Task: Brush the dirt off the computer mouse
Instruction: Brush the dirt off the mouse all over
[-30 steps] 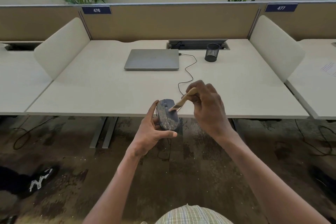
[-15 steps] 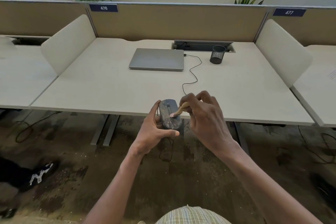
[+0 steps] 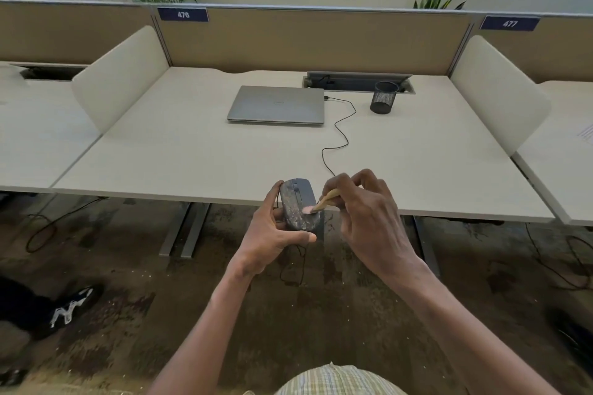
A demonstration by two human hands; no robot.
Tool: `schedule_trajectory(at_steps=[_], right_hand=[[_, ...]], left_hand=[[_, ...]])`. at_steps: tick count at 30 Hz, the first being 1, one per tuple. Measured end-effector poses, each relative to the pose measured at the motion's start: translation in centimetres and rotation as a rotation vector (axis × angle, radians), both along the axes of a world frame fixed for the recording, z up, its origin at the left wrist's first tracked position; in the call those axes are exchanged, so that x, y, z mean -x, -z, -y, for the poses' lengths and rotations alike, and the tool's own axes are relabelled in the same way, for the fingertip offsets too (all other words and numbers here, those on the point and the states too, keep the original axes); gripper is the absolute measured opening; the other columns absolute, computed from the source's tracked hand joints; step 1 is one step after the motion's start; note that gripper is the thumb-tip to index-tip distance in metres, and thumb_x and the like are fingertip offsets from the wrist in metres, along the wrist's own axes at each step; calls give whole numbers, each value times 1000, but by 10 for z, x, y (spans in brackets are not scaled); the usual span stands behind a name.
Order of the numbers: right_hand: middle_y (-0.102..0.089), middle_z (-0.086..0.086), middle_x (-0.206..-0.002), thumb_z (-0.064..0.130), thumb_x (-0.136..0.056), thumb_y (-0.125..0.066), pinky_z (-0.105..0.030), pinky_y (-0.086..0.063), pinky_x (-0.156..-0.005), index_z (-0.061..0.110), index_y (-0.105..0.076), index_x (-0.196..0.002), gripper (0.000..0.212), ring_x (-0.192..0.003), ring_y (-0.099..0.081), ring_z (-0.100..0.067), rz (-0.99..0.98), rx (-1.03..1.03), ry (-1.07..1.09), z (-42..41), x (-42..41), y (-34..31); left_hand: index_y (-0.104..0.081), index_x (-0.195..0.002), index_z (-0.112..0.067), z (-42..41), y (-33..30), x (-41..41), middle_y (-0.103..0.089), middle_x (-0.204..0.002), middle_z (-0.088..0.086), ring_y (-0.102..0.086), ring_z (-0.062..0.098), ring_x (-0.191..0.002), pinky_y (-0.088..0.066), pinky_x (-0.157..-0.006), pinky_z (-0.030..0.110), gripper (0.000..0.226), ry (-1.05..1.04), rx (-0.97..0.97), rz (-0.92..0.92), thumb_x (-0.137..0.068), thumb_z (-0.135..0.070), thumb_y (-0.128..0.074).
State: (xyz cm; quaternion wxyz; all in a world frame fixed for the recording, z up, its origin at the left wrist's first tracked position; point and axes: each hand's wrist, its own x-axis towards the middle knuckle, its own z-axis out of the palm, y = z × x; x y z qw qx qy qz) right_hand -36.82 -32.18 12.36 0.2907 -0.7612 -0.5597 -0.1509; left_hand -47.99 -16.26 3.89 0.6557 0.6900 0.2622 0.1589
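Left hand (image 3: 269,236) cradles the mouse (image 3: 299,204) (speckled with dirt) while right hand (image 3: 369,218) pinches a brush (image 3: 324,201), bristles touching it.

Number plate (image 3: 183,14), dark blue with white digits: "476", fixed to the partition top, beyond and left of the hands. Number plate (image 3: 509,23), same type: "477", beyond and right of the hands. Laptop (image 3: 276,104) lid logo: too small to read.

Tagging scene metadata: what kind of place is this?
Most likely an open-plan office: numbered desk partitions (476, 477), a closed laptop and a mesh pen cup on a white desk.
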Motion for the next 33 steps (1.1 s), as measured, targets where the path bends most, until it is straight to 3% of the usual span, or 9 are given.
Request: schedule_trajectory(at_steps=[6,13,17,23,28,33], right_hand=[[-72,1,-87,-12,-82,-68,-46,-52,-71,10,-60,-108,35,-89,-54,-23,-38,-76,17,-5,-9,-7],[-71,3,-87,-14,-78,-69,-46,-52,-69,14,-56,-108,43,-90,-53,-21,-68,-68,3,1,-4,0],[-70,-2,-88,-14,-81,-70,-46,-54,-67,9,-58,-108,38,-89,-55,-23,-107,-141,-7,-4,-4,-8],[-72,1,-89,-11,-79,-71,-43,-48,-73,14,-57,-108,41,-90,-54,-24,-4,3,7,5,3,-3],[-72,3,-87,-12,-79,-71,-44,-51,-72,12,-58,-106,39,-89,-54,-22,-38,-90,24,3,-2,-6],[-72,5,-88,-10,-81,-70,-42,-49,-71,14,-57,-107,38,-89,-51,-19,-33,-88,8,0,2,-3]], left_hand=[[-21,-164,-34,0,-1,-3,-62,-143,13,-72,25,-119,-55,-106,49,133,2,-28,2,-56,-20,-98],[-22,-163,-36,0,0,-1,-63,-141,8,-72,21,-117,-56,-106,44,132,-10,-27,-2,-56,-21,-98],[-22,-164,-34,-1,0,-1,-63,-141,9,-73,17,-115,-57,-104,40,129,-2,-33,5,-62,-12,-99],[-22,-164,-34,-2,1,1,-64,-141,14,-73,22,-116,-57,-104,47,128,-39,-27,9,-65,-6,-98],[-22,-164,-34,0,4,3,-62,-143,14,-71,24,-119,-56,-105,49,132,-30,-19,19,-59,-13,-100],[-23,-164,-36,-2,8,5,-64,-140,12,-74,17,-114,-61,-94,31,132,-22,-1,45,-60,-10,-100]])
